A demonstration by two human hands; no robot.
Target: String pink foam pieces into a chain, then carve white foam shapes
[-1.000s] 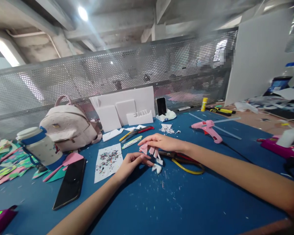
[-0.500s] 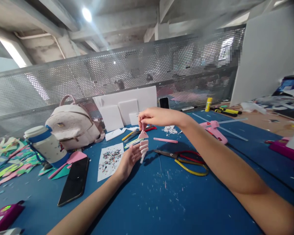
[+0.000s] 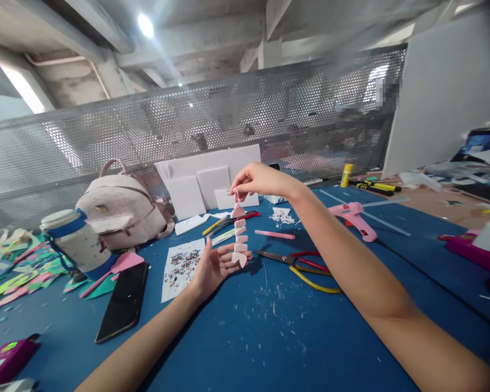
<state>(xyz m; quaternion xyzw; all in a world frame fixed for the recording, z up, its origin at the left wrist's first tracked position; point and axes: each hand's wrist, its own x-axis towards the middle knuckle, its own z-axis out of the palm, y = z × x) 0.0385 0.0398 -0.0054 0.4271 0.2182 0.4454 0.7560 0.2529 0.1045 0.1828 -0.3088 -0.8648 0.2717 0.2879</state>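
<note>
A string of pale pink foam pieces (image 3: 240, 238) hangs in a vertical line, with a triangular piece near its top and a pointed piece at its lower end. My right hand (image 3: 255, 181) pinches the top of this string and holds it up above the table. Palm up, my left hand (image 3: 216, 264) lies behind the lower pieces with its fingers spread, and the bottom piece hangs in front of those fingers. Whether that piece touches them I cannot tell. Just right of the left fingers lie scissors (image 3: 286, 258) with red and yellow handles.
A sheet with small scraps (image 3: 169, 277), a black phone (image 3: 122, 302), a bottle (image 3: 77, 245) and a backpack (image 3: 118, 209) are on the left. A pink marker (image 3: 275, 234) lies beyond the scissors. The pink glue gun (image 3: 357, 219) rests by my right arm, its black cord (image 3: 433, 288) trailing right.
My right hand has risen slightly, lifting the string so it now hangs straight and fully extended. My left hand has opened flatter beneath it.
</note>
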